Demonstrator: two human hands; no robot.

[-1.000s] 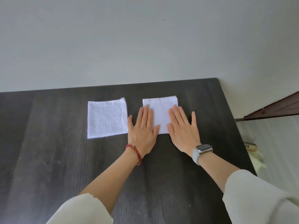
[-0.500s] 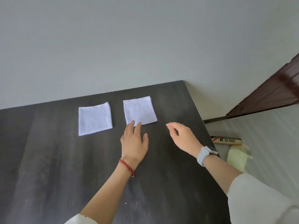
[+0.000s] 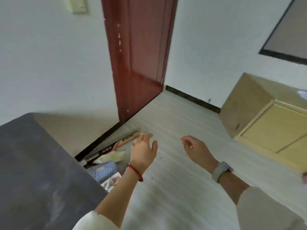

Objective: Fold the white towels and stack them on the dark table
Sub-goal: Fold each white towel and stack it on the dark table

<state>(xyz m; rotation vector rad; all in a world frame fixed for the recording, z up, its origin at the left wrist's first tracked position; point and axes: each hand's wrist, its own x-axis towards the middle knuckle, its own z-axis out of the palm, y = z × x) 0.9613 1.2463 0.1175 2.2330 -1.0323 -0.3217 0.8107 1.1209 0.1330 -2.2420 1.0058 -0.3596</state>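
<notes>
Now that the towels have left view, left hand [image 3: 144, 151] and right hand [image 3: 198, 151] hang empty, fingers relaxed.

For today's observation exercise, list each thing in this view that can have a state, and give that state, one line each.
left hand: fingers loosely spread, holding nothing, above the floor
right hand: fingers loosely curled, holding nothing
red door: shut
dark table: only a corner in view, no towels on that part
wooden cabinet: doors closed
blue basket: on the floor beside the table, partly hidden
</notes>
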